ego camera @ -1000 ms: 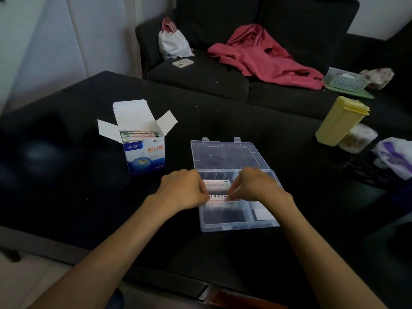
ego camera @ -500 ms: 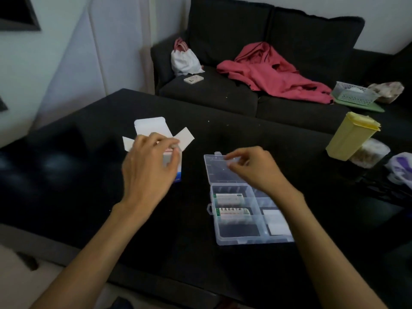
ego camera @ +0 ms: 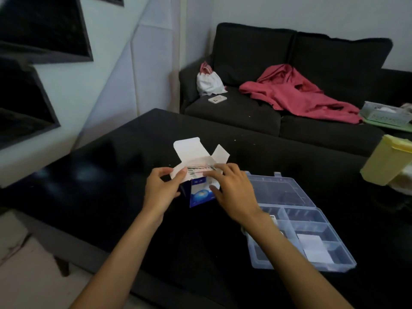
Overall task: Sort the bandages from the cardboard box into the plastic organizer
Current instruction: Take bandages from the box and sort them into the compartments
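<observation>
We are at the cardboard box [ego camera: 201, 192], upright on the counter [ego camera: 111, 175] just left of the plastic organizer [ego camera: 298, 221]. Our left hand [ego camera: 161, 188] pinches a side flap; our right hand [ego camera: 231, 188] curls over the bandages [ego camera: 200, 171] at the opening. Best to steady the box and lift a thin stack straight up — no tipping.

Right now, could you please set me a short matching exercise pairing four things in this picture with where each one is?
Things:
1. cardboard box
2. organizer
3. red garment
4. yellow container

Places:
A. lying on the sofa
B. between the left hand and right hand
C. at the table's right edge
D. open on the table, right of the box

Pairs: 1-B, 2-D, 3-A, 4-C
</observation>
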`<act>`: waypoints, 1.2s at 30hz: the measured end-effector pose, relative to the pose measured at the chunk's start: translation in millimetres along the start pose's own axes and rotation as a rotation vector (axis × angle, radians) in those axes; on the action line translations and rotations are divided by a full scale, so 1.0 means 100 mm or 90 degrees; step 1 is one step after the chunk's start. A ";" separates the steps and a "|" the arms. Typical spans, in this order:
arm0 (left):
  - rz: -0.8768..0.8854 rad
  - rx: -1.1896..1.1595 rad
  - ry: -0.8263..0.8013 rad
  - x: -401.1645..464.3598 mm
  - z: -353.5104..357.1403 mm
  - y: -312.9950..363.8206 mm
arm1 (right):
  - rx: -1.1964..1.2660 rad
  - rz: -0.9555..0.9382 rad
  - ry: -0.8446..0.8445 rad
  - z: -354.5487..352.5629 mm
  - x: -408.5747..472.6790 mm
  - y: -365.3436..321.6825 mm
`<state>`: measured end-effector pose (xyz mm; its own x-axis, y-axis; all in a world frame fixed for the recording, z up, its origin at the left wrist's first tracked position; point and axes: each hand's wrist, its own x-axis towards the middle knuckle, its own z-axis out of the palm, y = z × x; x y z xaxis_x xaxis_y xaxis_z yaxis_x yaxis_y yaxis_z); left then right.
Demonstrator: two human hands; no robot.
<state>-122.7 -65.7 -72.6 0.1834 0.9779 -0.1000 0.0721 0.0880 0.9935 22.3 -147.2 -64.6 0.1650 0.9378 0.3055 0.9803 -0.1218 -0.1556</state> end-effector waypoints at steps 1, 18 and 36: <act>-0.040 -0.055 -0.009 0.01 0.01 0.01 | 0.005 -0.003 0.020 -0.02 0.03 -0.01; -0.106 0.048 -0.223 -0.18 -0.15 0.18 | -0.009 -0.039 -0.197 -0.54 0.12 -0.05; -0.095 0.037 -0.231 -0.16 -0.11 0.19 | -0.001 -0.071 -0.286 -0.53 0.33 0.04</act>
<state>-134.6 -78.0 -51.6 0.5003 0.8237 -0.2669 0.1785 0.2035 0.9627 37.9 -134.3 -5.1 -0.0050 0.9931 -0.1169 0.9896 -0.0119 -0.1435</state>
